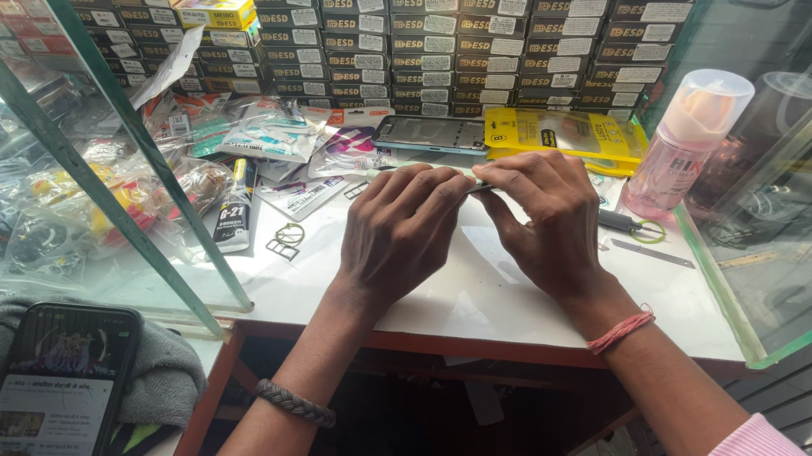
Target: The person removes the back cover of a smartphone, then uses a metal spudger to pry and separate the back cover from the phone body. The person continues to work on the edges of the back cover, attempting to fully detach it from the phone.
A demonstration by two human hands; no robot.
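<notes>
White counter [479, 296] with a red-brown front edge, enclosed by glass panels [86, 114] at left and right. Along its back: stacked dark boxes [466, 38]. In front of them: a phone frame [431, 133], a yellow packet [567, 134], and a heap of clear plastic packets [265, 133]. At right: a pink spray bottle [687, 137], a small tool with a green ring [628, 224], and a thin metal strip [653, 252]. At left: a black glue tube [237, 205] and small metal frames [286, 241]. Both hands [406, 228] rest on the counter's middle.
</notes>
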